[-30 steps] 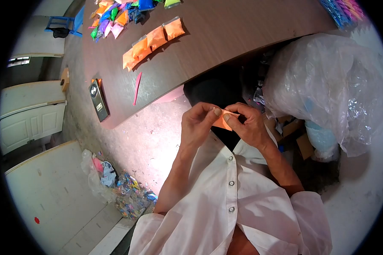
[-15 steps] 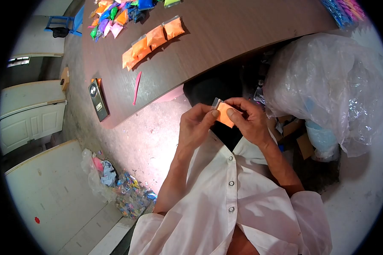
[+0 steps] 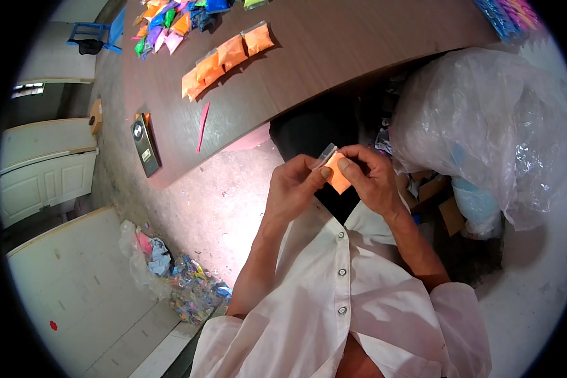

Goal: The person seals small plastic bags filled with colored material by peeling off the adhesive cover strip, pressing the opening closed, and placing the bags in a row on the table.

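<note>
Above my lap, a small orange packet with a clear plastic top edge is held between both hands. My left hand pinches its left side near the clear edge, thumb and forefinger together. On the right, my right hand grips the packet with the thumb pressed on its orange face. Several orange packets lie in a slanting row on the brown table. Nearer the table's edge are a pink stick-like tool and a dark phone.
Many coloured packets are heaped at the table's far left. A large clear plastic bag bulges at the right, above an open cardboard box. Plastic scraps lie on the floor at lower left. A blue chair stands behind.
The orange packet has turned so that its clear top edge shows and its body hangs down more. Both hands keep hold of it, with the fingers slightly shifted.
</note>
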{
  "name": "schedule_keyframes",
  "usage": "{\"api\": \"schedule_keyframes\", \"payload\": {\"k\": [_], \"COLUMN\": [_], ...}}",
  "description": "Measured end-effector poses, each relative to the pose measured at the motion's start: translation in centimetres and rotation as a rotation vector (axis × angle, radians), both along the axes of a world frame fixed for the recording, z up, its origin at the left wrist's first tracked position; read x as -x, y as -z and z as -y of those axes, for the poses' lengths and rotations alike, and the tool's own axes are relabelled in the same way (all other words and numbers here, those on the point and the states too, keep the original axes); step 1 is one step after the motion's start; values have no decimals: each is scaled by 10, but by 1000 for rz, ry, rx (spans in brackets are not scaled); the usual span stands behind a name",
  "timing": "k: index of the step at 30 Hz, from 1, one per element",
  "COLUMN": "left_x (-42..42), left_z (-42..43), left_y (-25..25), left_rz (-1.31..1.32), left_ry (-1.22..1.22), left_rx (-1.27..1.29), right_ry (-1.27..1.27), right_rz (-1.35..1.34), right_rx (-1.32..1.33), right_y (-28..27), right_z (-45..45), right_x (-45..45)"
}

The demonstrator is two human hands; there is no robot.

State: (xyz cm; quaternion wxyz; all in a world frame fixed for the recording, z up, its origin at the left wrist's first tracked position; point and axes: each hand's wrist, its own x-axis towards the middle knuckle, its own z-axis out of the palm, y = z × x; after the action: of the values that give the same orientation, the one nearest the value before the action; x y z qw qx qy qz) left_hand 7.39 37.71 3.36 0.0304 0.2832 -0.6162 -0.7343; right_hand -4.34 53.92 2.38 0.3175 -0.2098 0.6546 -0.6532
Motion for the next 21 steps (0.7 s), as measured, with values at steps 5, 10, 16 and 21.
{"api": "schedule_keyframes", "payload": {"k": [5, 10, 16, 21], "left_x": [-3, -2, -7, -4], "left_z": [-2, -20, -10, -14], "left_y": [0, -2, 8, 5], "left_rz": [-20, 17, 17, -17], "left_ry": [4, -31, 97, 107], "left_rx": [-39, -46, 28, -29], "right_ry": [-6, 148, 49, 48], "right_rz": [25, 40, 21, 39], "right_rx": [22, 76, 17, 9], "right_y": [3, 6, 0, -2], "right_z": [2, 6, -3, -4], "right_x": [-3, -8, -3, 2]}}
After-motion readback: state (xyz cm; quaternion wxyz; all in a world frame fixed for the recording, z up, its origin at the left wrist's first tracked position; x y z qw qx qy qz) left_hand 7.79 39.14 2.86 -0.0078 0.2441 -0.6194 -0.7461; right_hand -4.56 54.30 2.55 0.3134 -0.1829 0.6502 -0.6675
